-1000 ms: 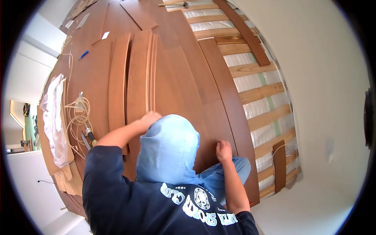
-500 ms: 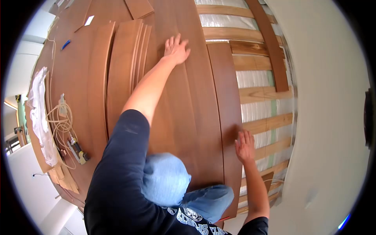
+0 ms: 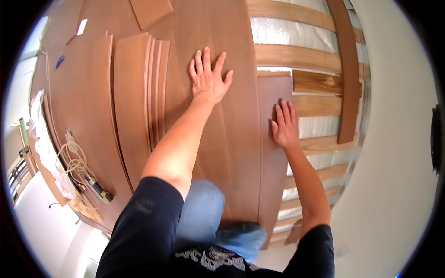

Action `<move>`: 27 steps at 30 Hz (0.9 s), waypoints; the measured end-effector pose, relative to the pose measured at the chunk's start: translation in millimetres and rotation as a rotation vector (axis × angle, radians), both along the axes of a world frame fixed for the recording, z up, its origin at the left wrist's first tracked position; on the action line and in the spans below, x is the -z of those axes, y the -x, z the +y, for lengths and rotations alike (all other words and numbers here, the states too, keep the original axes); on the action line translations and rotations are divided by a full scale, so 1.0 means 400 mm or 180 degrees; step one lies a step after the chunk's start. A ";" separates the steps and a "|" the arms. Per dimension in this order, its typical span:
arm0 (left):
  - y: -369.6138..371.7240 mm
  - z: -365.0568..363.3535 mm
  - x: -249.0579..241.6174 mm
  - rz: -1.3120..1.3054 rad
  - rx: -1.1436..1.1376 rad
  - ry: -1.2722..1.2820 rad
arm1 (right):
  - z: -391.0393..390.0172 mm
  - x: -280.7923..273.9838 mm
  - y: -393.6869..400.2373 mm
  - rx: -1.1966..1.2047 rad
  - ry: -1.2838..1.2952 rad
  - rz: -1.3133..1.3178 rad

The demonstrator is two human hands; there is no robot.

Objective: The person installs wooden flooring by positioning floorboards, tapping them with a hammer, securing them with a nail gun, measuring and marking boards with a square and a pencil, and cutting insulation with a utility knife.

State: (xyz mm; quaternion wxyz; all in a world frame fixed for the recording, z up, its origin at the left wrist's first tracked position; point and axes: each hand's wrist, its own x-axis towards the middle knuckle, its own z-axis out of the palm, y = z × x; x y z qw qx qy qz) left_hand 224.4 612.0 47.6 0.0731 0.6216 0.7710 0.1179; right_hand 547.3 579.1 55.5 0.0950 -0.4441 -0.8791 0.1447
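My left hand (image 3: 209,83) lies flat with fingers spread on the brown wooden floor (image 3: 238,157). Farther right, my right hand (image 3: 286,126) rests palm down with stretched fingers on a brown floorboard (image 3: 273,171), near that board's outer edge. This board lies lengthwise against the laid floor, a thin dark seam between them. Its far end stops level with a short dark wood piece (image 3: 315,82). Neither hand grips anything.
Right of the board, wooden joists (image 3: 296,58) alternate with silvery insulation (image 3: 296,34). A loose plank (image 3: 346,69) crosses them beside the wall (image 3: 394,139). Stacked floorboards (image 3: 132,83), a coiled cord (image 3: 76,160), a power tool (image 3: 98,189) and a blue object (image 3: 59,62) lie left.
My right hand has slid forward along the floorboard and onto its surface. My left hand stays on the floor, its fingers more spread. The view and body have shifted.
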 end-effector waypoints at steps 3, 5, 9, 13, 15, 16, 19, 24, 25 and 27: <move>0.002 0.009 -0.009 -0.0122 0.0000 0.0014 | -0.013 0.002 -0.017 -0.0013 -0.0090 -0.0204; 0.006 0.014 -0.017 -0.0151 -0.0042 0.0157 | -0.008 -0.008 -0.010 0.0035 0.0017 -0.0260; 0.026 0.017 -0.028 -0.0332 -0.0005 0.0203 | -0.006 -0.021 0.000 0.0006 -0.0041 -0.0200; 0.037 0.027 -0.034 -0.0556 -0.0056 0.0381 | 0.271 -0.052 0.160 0.0215 0.0118 0.0310; 0.035 0.021 -0.032 -0.0572 -0.0062 0.0378 | 0.518 -0.060 0.298 0.0449 0.0491 0.0751; 0.040 0.027 -0.027 -0.0571 -0.0043 0.0364 | 0.649 -0.068 0.386 0.0610 0.0531 0.1018; 0.045 0.037 -0.030 -0.0675 -0.0088 0.0321 | 1.006 -0.052 0.609 0.0712 0.0547 0.1225; 0.048 0.031 -0.013 -0.0710 -0.0073 0.0383 | 1.342 -0.030 0.896 0.1582 0.1674 0.2578; 0.048 0.030 -0.007 -0.0667 -0.0063 0.0333 | 1.363 -0.050 0.937 0.2040 0.2300 0.2738; 0.047 0.028 -0.003 -0.0664 -0.0044 0.0376 | 1.413 -0.013 0.946 0.2219 0.2683 0.2908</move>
